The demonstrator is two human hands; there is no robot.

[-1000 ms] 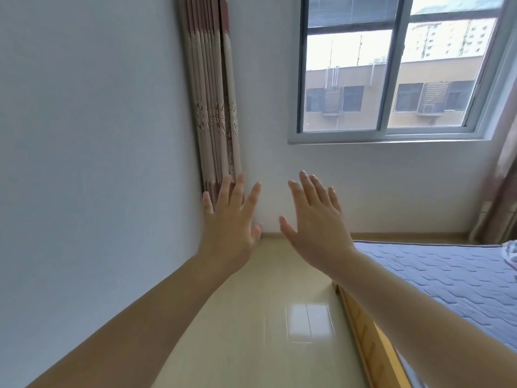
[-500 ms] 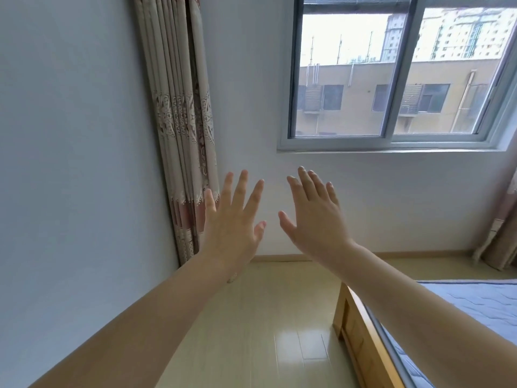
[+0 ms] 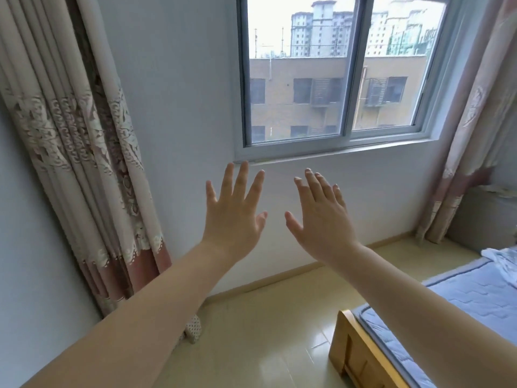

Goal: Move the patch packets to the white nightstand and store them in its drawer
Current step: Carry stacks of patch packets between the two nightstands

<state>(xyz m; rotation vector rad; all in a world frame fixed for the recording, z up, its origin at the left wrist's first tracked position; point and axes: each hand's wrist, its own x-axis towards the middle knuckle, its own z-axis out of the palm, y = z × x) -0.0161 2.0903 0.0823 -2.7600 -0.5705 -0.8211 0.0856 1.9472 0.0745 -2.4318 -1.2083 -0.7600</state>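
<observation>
My left hand (image 3: 233,214) and my right hand (image 3: 321,219) are both raised in front of me at chest height, backs toward the camera, fingers straight and spread. Neither hand holds anything. They hang side by side, a small gap between the thumbs, in front of the white wall below the window. No patch packets and no white nightstand are in view.
A window (image 3: 335,74) fills the upper middle. Patterned curtains hang at the left (image 3: 78,152) and right (image 3: 472,130). A wooden bed frame (image 3: 355,351) with a blue mattress (image 3: 475,301) stands at the lower right. Pale glossy floor (image 3: 265,340) lies between wall and bed.
The view has swung to the right and levelled: the window is now centred and the right curtain has come into sight. Both hands stay raised and spread, slightly farther apart.
</observation>
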